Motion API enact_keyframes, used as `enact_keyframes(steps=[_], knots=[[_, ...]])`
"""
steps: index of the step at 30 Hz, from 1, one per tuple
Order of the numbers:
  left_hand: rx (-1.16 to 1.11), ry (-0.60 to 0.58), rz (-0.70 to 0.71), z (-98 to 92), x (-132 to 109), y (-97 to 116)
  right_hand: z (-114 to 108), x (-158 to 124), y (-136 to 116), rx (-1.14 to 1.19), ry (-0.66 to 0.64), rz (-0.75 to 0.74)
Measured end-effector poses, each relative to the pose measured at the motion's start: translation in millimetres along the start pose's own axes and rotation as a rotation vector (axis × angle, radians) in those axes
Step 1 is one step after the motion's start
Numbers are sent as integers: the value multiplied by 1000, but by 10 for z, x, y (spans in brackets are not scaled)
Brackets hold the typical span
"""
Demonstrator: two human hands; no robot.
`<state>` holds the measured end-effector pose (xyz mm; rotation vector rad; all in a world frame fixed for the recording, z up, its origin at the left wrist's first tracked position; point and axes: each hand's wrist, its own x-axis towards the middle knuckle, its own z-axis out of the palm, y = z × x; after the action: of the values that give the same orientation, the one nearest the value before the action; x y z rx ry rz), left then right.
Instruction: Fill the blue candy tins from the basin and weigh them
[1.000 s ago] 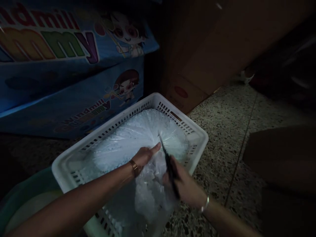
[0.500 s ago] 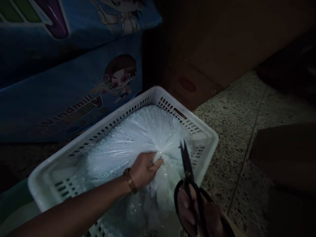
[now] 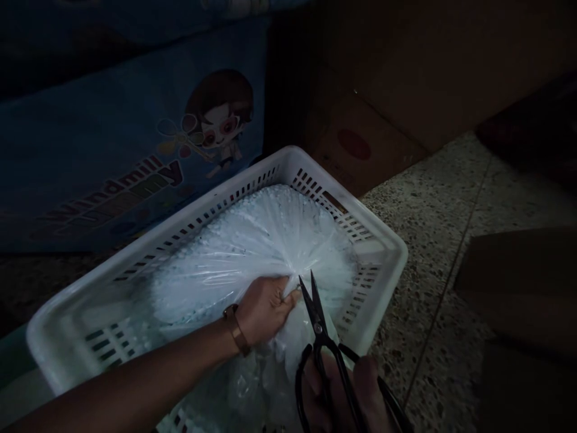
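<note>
A clear plastic bag (image 3: 252, 234), full of small pale bits, lies in a white slatted basket (image 3: 383, 240). My left hand (image 3: 265, 310), with a band on its wrist, is closed around the bag's gathered neck. Loose plastic hangs below that grip. My right hand (image 3: 347, 385) holds black-handled scissors (image 3: 318, 328), its fingers through the loops. Their blades are slightly apart, and the tips are right beside the bag's neck near my left fingers. Whether they touch the plastic I cannot tell.
Behind the basket stands a blue printed box (image 3: 135, 150) with a cartoon figure. A brown cardboard box (image 3: 360, 138) is at the back right, and another brown carton (image 3: 518, 282) is at the right edge. Speckled floor (image 3: 419, 240) shows between them. The scene is dim.
The scissors have moved left to the bag's neck, and their blades have spread apart. My left hand keeps its grip on the bag. The view has shifted a little.
</note>
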<state>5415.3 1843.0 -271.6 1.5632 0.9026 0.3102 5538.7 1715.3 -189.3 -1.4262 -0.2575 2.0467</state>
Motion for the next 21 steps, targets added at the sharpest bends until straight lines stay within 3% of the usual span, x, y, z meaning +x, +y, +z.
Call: enact_keyframes(steps=[13, 21], knots=[[91, 3, 3, -1, -9, 30, 5, 61, 117, -25, 83, 31], [328, -12, 44, -14, -10, 35, -59, 88, 238, -261, 298, 90]])
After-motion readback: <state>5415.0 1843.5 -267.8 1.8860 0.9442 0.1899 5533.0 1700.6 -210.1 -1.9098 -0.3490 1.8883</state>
